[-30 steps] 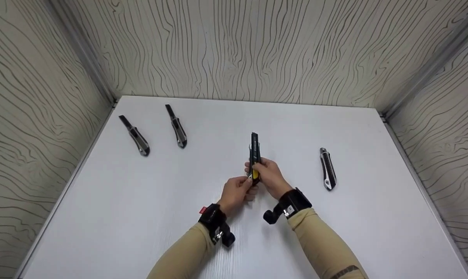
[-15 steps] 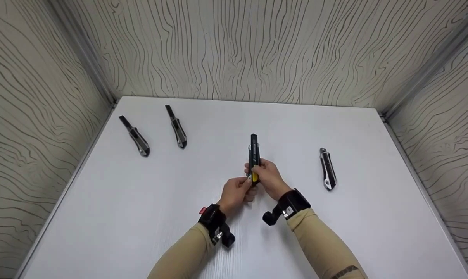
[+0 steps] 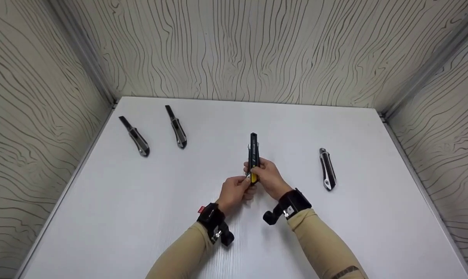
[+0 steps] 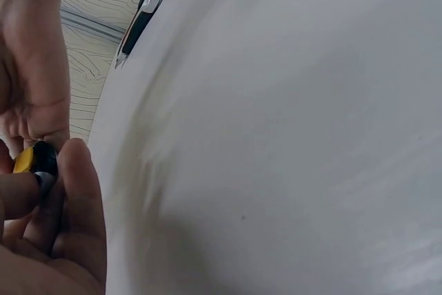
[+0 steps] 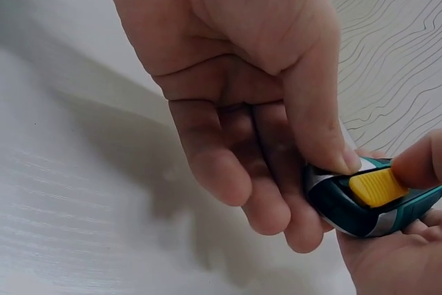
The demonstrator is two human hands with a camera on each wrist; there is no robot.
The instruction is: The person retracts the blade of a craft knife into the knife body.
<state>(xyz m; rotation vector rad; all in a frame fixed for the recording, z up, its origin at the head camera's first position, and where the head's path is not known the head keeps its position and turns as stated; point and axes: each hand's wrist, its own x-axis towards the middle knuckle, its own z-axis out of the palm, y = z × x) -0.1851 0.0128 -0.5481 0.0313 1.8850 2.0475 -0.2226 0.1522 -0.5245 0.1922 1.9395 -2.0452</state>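
A black utility knife (image 3: 253, 153) with a yellow part at its near end (image 5: 375, 188) is held above the middle of the white table (image 3: 102, 217), tip pointing away. My right hand (image 3: 269, 176) grips its handle, thumb on the casing beside the yellow part (image 5: 324, 129). My left hand (image 3: 237, 190) pinches the near end of the knife, a fingertip (image 5: 418, 162) touching the yellow part. The left wrist view shows the yellow part (image 4: 24, 160) between my left fingers (image 4: 77, 219) and the right hand (image 4: 34, 74).
Two grey and black utility knives (image 3: 135, 136) (image 3: 177, 127) lie at the back left of the table. A third one (image 3: 327, 169) lies to the right of my hands, seen also in the left wrist view (image 4: 140, 24). Patterned walls (image 3: 257, 50) enclose three sides.
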